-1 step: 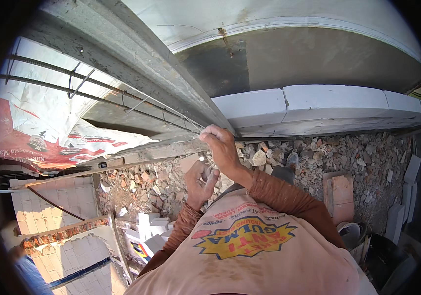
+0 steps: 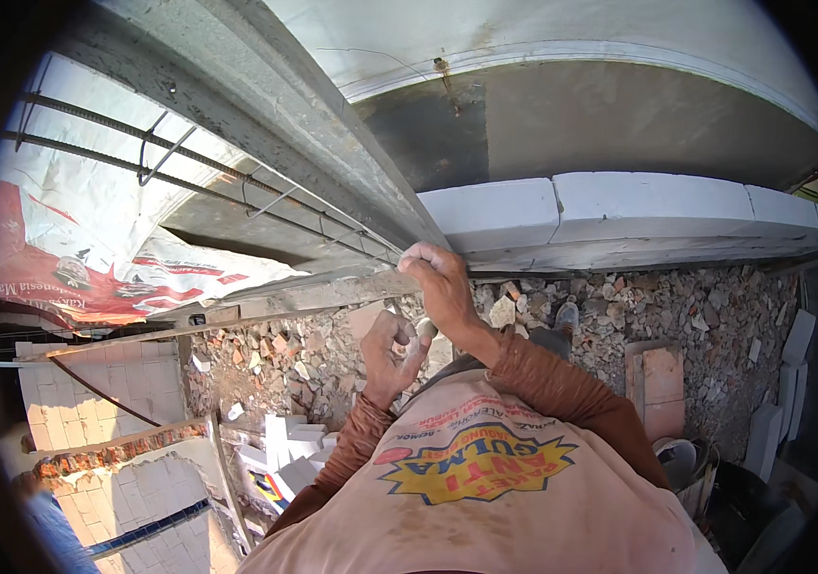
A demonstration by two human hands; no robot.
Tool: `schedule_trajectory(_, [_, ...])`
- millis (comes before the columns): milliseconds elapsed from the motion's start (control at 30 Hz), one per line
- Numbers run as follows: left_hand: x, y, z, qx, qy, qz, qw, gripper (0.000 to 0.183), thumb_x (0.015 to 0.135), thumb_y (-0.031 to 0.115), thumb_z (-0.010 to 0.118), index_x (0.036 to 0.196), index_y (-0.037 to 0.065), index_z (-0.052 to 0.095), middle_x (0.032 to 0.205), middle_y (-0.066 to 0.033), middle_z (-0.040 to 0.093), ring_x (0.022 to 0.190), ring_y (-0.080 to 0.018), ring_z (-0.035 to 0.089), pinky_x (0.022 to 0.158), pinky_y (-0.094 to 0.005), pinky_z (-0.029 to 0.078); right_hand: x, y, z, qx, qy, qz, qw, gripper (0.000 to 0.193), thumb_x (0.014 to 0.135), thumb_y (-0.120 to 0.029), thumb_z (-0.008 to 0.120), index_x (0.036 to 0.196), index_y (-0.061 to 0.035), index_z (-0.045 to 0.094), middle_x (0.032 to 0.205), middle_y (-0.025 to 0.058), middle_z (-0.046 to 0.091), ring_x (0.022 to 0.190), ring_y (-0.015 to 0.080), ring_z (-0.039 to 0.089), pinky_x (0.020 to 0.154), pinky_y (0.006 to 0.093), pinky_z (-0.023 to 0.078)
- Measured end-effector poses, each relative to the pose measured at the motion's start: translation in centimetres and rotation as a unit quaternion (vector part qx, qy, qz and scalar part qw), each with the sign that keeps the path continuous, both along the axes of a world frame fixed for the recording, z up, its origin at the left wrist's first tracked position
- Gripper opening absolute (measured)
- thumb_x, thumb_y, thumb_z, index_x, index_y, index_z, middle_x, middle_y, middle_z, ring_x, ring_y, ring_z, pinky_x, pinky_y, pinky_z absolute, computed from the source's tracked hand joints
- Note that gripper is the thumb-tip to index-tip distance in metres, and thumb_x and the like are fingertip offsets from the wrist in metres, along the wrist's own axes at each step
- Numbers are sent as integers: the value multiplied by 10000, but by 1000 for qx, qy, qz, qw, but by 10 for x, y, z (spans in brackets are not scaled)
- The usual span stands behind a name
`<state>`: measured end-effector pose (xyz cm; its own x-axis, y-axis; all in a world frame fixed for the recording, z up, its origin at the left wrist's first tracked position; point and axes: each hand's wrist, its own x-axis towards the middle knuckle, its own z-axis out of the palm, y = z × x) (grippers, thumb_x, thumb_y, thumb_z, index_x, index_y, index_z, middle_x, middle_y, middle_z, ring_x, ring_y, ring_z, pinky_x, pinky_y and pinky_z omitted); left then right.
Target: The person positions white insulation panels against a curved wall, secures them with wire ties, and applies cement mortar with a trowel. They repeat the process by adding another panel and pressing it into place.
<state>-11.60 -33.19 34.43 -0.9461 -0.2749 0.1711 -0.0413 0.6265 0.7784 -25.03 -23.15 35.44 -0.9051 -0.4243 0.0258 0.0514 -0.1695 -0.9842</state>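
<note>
Metal post [image 2: 332,143], head view: slants from 11 o'clock toward centre, rebar [image 2: 84,115] beside it at 10 o'clock. Right hand [image 2: 441,289], fingers curled together, lies at the post's lower end; left hand [image 2: 392,360], near 6 o'clock, fingers bent; any grip cannot be told.

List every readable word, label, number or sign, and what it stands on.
Wording is left uncopied; print stands on:
Pale shirt: red and blue lettering, yellow starburst, upside down.
Red-and-white sheet: lettering; its smaller print is unreadable.
Multicoloured item by white blocks: too small to read.
</note>
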Motion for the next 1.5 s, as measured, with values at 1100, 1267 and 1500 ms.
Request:
schedule_trajectory(1100, [-201,-98,38,663,-6,-89,743,298,999,193,561,1157,-46,647,1045,-125,712,898,-161,701,788,-299,581,-240,-55,-2,199,455,131,858,395,911,-234,690,1236,-18,628,1236,163,642,1156,289,585,991,417,458])
schedule_trajectory(1267, [-173,-109,35,656,59,-53,751,180,992,173,548,1021,17,634,974,-129,718,913,-196,709,866,-307,563,-215,-29,15,336,526,21,781,389,899,-198,659,1211,31,624,1235,219,632,1188,372,566,1018,446,423])
schedule_trajectory(1500, [-136,-128,20,707,191,-7,681,127,970,168,542,913,68,595,834,-106,682,875,-281,695,925,-394,547,-134,10,55,214,120,27,969,120,899,-108,647,893,-5,707,640,-13,542,515,44,414,483,236,312])
